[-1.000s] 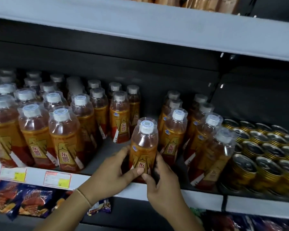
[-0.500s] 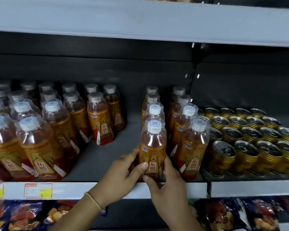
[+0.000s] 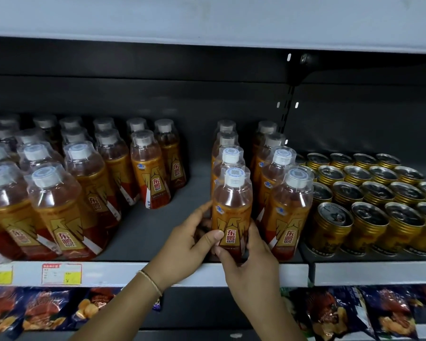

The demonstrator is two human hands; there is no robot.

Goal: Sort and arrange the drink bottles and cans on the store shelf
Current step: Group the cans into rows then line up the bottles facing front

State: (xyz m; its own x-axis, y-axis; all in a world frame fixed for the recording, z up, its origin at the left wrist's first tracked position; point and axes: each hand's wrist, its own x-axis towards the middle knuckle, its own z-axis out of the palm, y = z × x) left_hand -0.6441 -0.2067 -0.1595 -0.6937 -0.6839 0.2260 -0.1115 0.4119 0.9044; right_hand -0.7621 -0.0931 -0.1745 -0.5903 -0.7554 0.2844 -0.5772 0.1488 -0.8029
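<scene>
Shelf (image 3: 108, 274): held bottle (image 3: 231, 207), cans (image 3: 375, 193) right, bottles (image 3: 57, 207) left.

We see the six-o'clock bottle (image 3: 232, 210) amber, white-capped, its label (image 3: 234, 228) orange and red with gold wings; cans (image 3: 330, 232) at three o'clock are gold, silver-topped.

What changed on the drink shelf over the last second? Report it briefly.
The held bottle moved right, into line at the front of the column of bottles behind it. The left hand and right hand kept gripping its lower body; nothing was let go. The block of bottles on the left and the gold cans stayed put.
</scene>
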